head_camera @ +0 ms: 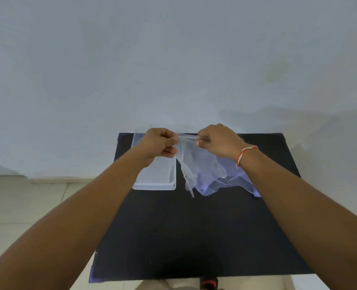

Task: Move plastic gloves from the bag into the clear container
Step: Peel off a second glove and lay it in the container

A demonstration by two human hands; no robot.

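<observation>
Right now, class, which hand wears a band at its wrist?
The right hand: a red-and-white wristband circles its wrist. The left hand has none.

Square black mat-covered table (194, 237) stands against the pale wall (173, 59). Clear rectangular plastic container (155, 176) on the table's far left part. Crumpled clear plastic bag (234, 181) lies to its right, apart from it. Left hand (159, 144) above the container's far end, right hand (217, 141) above the bag. Thin transparent plastic glove (189, 162) hangs between both hands, over the gap between container and bag.
</observation>
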